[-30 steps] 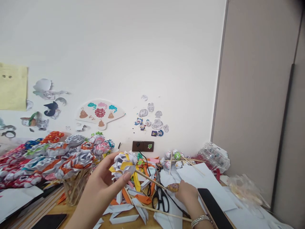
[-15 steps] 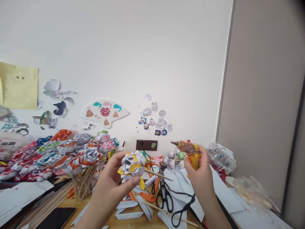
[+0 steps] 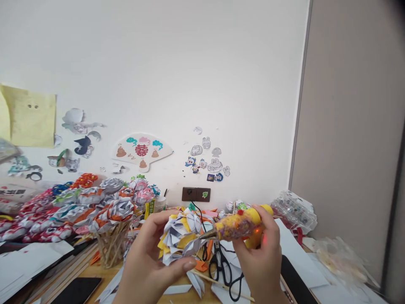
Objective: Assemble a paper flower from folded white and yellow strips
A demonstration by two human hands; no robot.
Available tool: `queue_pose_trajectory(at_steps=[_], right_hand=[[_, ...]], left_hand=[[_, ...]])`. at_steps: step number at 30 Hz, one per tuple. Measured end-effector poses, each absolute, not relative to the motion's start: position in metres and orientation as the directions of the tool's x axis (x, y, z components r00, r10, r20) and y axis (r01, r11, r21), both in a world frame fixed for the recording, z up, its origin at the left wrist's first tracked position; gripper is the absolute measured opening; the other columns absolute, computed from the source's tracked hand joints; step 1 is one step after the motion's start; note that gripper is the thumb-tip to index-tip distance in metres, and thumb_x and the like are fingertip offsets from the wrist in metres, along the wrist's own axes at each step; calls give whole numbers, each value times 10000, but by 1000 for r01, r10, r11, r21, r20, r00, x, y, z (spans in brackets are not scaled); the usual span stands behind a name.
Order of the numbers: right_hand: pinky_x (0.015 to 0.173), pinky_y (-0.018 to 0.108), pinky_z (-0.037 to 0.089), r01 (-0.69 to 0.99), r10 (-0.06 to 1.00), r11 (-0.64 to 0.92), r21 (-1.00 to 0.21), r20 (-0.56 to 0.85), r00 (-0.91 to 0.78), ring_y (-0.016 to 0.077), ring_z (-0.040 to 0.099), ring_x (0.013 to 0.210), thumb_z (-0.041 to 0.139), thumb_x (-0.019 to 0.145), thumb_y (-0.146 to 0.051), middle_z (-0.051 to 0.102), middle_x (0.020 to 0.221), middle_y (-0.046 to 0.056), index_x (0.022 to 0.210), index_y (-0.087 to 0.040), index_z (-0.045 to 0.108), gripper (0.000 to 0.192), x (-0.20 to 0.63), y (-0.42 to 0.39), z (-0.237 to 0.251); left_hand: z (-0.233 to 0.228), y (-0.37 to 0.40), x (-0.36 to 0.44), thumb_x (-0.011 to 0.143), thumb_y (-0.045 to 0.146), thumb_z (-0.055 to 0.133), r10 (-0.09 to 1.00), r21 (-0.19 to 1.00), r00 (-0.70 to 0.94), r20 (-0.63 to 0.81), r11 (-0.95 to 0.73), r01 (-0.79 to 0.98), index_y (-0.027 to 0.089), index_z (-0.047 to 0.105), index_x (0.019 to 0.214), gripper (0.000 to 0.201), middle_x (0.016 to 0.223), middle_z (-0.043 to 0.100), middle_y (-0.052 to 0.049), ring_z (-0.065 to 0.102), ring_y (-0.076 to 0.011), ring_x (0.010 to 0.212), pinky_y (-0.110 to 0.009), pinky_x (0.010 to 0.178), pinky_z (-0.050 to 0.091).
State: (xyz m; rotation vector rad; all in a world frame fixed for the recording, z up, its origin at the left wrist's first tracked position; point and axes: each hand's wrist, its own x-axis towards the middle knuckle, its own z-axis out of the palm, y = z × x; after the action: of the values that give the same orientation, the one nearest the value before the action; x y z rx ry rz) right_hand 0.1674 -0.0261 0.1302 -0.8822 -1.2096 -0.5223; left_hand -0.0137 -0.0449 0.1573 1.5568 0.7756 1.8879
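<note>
My left hand (image 3: 148, 264) grips a folded paper flower (image 3: 180, 236) of white, grey and yellow paper, held above the desk at centre. My right hand (image 3: 261, 261) holds a yellow glue gun (image 3: 240, 226) covered in dried glue, a red light glowing on it. The gun's metal nozzle (image 3: 205, 234) points left and touches the right side of the flower. A black cord (image 3: 236, 285) hangs from the gun down to the desk.
Black scissors (image 3: 221, 264), paper strips and wooden skewers (image 3: 218, 285) lie under the hands. A cup of finished paper flowers (image 3: 110, 211) stands at left, with more flowers piled behind. A dark phone (image 3: 76, 290) lies at front left, a wall socket (image 3: 195, 194) behind.
My right hand picked the glue gun up off the desk, raised it, then swung its nozzle left to the flower. My left hand turned the flower slightly lower.
</note>
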Motion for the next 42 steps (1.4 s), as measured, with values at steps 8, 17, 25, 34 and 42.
queue_pose_trajectory(at_steps=[8, 17, 25, 34, 42], right_hand=[[692, 272, 523, 796, 41, 556, -238, 965, 260, 211, 622, 924, 587, 794, -187, 604, 1074, 77, 1224, -234, 437, 458, 165, -29, 129], [661, 283, 526, 836, -58, 523, -167, 972, 230, 215, 635, 845, 602, 846, -284, 603, 1010, 79, 1218, -230, 453, 404, 163, -30, 131], [664, 298, 502, 855, -85, 480, -195, 960, 266, 226, 610, 838, 602, 849, -311, 583, 993, 79, 1221, -234, 464, 404, 163, -29, 127], [663, 300, 497, 843, -87, 491, -222, 950, 301, 230, 615, 827, 613, 829, -286, 586, 975, 81, 1174, -218, 488, 373, 162, -29, 127], [652, 318, 502, 814, -83, 519, -261, 932, 352, 240, 622, 810, 644, 799, -312, 598, 948, 87, 1140, -215, 508, 379, 161, -29, 127]], left_hand=[[162, -54, -8, 411, 486, 882, 724, 723, -233, 649, -682, -108, 285, 653, 835, 522, 854, 701, 29, 661, -230, 855, -268, 744, 549], [157, -46, -23, 457, 215, 884, 671, 675, -112, 733, -738, -2, 286, 649, 865, 475, 889, 724, 13, 695, -240, 846, -271, 707, 581], [158, -46, -23, 474, 198, 872, 660, 669, -137, 738, -743, 20, 287, 630, 867, 471, 904, 713, 11, 696, -241, 867, -279, 730, 584], [157, -46, -25, 523, 236, 864, 619, 624, -88, 781, -779, 61, 298, 626, 893, 445, 889, 724, 23, 704, -225, 831, -259, 691, 587], [159, -48, -24, 533, 241, 850, 611, 617, -85, 787, -782, 94, 285, 625, 878, 414, 870, 724, 13, 701, -234, 812, -277, 685, 585]])
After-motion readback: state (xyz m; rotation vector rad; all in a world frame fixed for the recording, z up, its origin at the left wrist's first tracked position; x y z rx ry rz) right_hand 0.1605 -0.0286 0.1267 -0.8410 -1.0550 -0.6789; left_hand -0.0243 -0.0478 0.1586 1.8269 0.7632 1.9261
